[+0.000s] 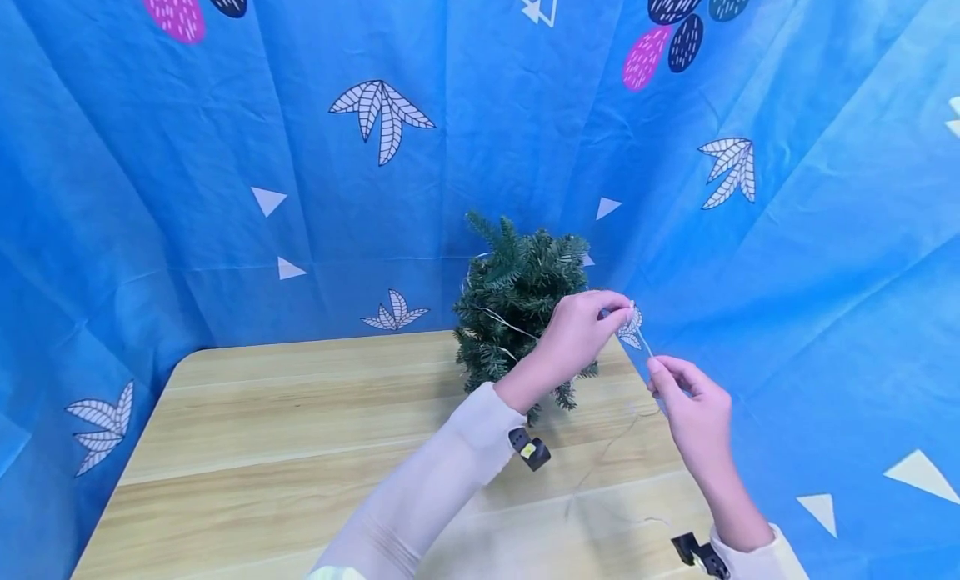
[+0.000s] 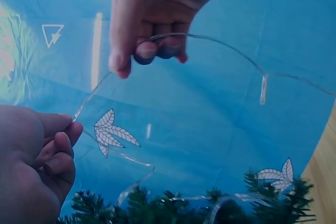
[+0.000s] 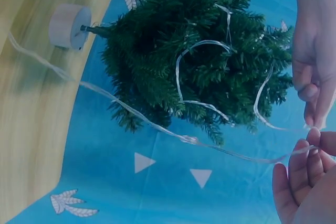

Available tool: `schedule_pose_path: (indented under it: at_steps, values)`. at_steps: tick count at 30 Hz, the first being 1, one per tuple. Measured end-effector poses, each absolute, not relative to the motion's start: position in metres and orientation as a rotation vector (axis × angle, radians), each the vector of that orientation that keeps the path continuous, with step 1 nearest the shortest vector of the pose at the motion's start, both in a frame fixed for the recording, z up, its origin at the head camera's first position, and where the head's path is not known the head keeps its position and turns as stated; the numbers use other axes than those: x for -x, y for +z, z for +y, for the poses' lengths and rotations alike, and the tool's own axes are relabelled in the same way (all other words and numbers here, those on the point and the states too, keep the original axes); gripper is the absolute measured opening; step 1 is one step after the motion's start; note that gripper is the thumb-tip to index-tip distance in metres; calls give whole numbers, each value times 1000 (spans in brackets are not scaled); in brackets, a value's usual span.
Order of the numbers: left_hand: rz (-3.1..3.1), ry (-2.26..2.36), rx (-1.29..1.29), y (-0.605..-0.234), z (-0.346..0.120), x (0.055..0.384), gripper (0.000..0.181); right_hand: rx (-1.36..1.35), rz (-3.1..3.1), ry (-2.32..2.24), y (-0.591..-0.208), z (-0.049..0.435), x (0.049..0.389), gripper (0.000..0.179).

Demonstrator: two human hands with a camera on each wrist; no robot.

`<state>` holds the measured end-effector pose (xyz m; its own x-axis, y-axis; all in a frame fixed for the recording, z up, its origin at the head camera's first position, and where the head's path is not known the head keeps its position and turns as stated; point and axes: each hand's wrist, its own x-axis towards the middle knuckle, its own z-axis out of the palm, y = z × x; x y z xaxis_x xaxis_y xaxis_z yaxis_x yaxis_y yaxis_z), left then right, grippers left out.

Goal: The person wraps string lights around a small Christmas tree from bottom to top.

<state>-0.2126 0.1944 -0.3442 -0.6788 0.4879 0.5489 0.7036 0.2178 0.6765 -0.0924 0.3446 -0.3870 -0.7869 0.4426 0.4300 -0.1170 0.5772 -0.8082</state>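
A small artificial Christmas tree (image 1: 506, 288) stands at the table's far right, with a clear string of fairy lights (image 1: 508, 322) looped on its branches. In front of the tree's right side, my left hand (image 1: 573, 334) pinches the light string between thumb and fingertips. Lower and to the right, my right hand (image 1: 699, 413) pinches the same string, a short stretch running between both hands. The left wrist view shows the light string (image 2: 226, 44) passing under the right hand's fingers, with one small bulb hanging. In the right wrist view the tree's pale round base (image 3: 65, 26) shows.
The wooden table (image 1: 285, 430) has a rounded far left corner. A loose length of the string trails down onto its right part. A blue patterned curtain (image 1: 360, 213) hangs behind the table and along both sides.
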Motion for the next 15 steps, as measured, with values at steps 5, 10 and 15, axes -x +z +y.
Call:
schedule_pose_path:
  at_steps: [5, 10, 15]
  values:
    - [-2280, -1510, 1089, -333, 202, 217, 23, 311, -2202, 1201, -389, 347, 86, 27]
    - [-2293, -1557, 1020, -320, 211, 228, 23, 369, -2183, 1206, -392, 346, 77, 27]
    - [-2292, -1593, 962, -306, 220, 242, 22, 406, -2160, 1212, -395, 345, 70, 24]
